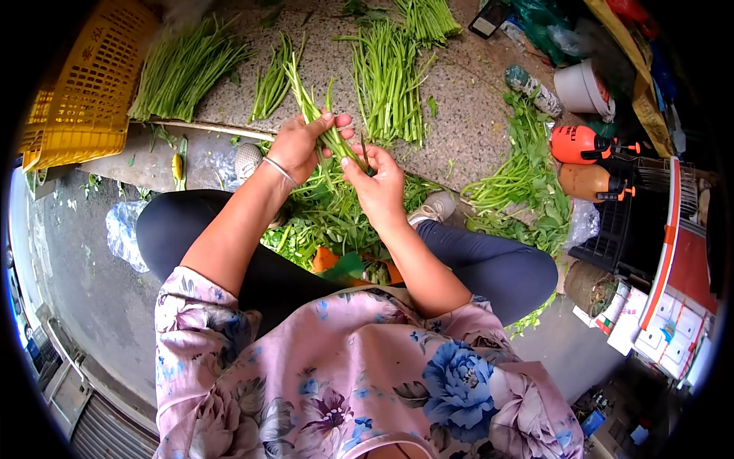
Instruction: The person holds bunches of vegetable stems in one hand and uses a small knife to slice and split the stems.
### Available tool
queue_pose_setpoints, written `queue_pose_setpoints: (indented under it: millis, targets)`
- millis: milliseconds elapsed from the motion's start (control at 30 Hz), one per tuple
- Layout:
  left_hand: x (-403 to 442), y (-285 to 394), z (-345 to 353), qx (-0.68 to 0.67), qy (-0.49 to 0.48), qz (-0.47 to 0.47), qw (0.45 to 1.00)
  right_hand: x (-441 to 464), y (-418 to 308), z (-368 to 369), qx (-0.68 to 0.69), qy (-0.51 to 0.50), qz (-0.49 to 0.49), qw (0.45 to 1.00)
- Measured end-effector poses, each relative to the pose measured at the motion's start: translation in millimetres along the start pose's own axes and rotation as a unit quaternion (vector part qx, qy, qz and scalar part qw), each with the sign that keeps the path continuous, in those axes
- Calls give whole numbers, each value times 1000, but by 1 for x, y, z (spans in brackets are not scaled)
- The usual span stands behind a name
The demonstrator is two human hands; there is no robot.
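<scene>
My left hand point(300, 144), with a silver bangle at the wrist, is closed around a small bunch of green leafy-vegetable stems point(304, 98). Its fingers wrap the stems near their middle. My right hand point(378, 187) meets the lower end of that bunch, thumb against the stems. A thin dark blade, seemingly a small knife point(364, 150), sticks up from its fingers; the handle is hidden in the hand. Below both hands, a heap of loose leaves point(336, 206) lies between my legs.
Trimmed stem bundles point(388, 84) lie on the speckled slab point(466, 99), with another bundle point(187, 69) beside the yellow crate point(92, 84). Untrimmed greens point(520, 168) are piled at right. Beyond them stand an orange-red spray bottle point(573, 144) and a white bucket point(582, 88).
</scene>
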State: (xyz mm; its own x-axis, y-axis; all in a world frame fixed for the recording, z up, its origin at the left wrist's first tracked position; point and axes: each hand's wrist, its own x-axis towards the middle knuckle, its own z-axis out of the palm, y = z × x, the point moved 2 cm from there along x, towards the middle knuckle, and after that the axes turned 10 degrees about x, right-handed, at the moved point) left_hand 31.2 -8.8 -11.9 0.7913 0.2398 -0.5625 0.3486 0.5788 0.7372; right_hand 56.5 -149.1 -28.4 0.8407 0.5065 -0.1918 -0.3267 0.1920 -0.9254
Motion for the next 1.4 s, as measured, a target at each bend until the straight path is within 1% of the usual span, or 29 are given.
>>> queue_pose_setpoints:
  millis: [33, 67, 100, 133, 167, 200, 233, 267, 333, 367, 400, 467, 500, 533, 600, 633, 667, 733, 800, 867, 933, 1000, 1033, 1067, 1133, 1233, 1300, 1333, 1400]
  targets:
    - [0, 0, -2, 25, 17, -12, 999, 2, 6, -2, 49, 14, 21, 998]
    - [1, -1, -5, 48, 34, -23, 998, 5, 9, -7, 46, 13, 22, 999]
    - [4, -6, -7, 18, 63, -19, 998, 9, 10, -12, 32, 4, 78, 996]
    - [7, -8, -10, 15, 63, -18, 998, 14, 11, -15, 18, -5, 134, 991]
    - [10, -8, -15, -7, 69, -5, 998, 23, 9, -17, 16, 9, 104, 994]
    - [11, -8, -17, -30, 76, 6, 997, 37, 11, -26, -99, 35, 83, 991]
    - [5, 0, -12, -36, 110, -12, 993, 54, 22, -38, -191, 68, 72, 977]
    - [6, -1, -13, -36, 111, -10, 993, 73, 31, -45, -280, 100, 58, 953]
    - [8, -1, -13, -107, 103, -15, 989, 101, 27, -41, -481, 127, 13, 867]
    - [8, 1, -12, -107, 106, -12, 989, 108, 27, -36, -492, 167, -6, 855]
    - [9, 3, -14, -106, 106, -9, 989, 117, 29, -36, -490, 166, -9, 856]
    - [11, 2, -18, -107, 118, -17, 987, 136, 45, -46, -520, 190, 82, 829]
    - [12, 3, -20, -108, 128, -16, 986, 144, 55, -54, -535, 195, 68, 819]
    - [13, 2, -22, -111, 130, -15, 985, 147, 60, -62, -536, 193, 67, 819]
    - [15, -1, -27, -92, 118, -18, 989, 148, 68, -74, -392, 171, 136, 894]
    - [15, -3, -29, -88, 113, -20, 989, 140, 72, -73, -238, 168, 108, 951]
    - [15, -5, -29, -89, 116, -23, 989, 130, 73, -77, -239, 167, 111, 950]
    - [13, -4, -28, -85, 95, -28, 991, 90, 35, -52, -36, 125, 191, 973]
    - [15, -10, -31, -78, 90, -35, 992, 55, 12, -35, -26, 99, 180, 978]
    - [12, -9, -23, -42, 95, -80, 991, 28, 11, -33, -31, 42, 146, 988]
    - [14, -13, -21, -17, 82, -80, 993, 7, 7, -29, -43, -3, 143, 989]
    - [15, -14, -16, 16, 72, -76, 994, -7, 12, -29, -60, -37, 114, 991]
    - [15, -11, -14, -8, 41, -57, 997, -12, 15, -30, -78, -44, 113, 990]
    - [15, -11, -13, -5, 37, -59, 998, -16, 16, -32, -98, -50, 111, 988]
    - [17, -10, -9, -45, 30, -44, 998, -24, 16, -34, -116, -51, 97, 987]
    - [16, -13, -7, -14, 27, -48, 998, -33, 20, -40, -119, -51, 77, 989]
    - [16, -15, -7, 16, 41, -57, 997, -36, 19, -39, -75, -80, 119, 987]
    - [17, -15, -8, 16, 40, -57, 997, -31, 15, -41, -76, -79, 118, 987]
    - [18, -17, -11, 7, 44, -53, 998, -4, 5, -52, -107, 12, 150, 983]
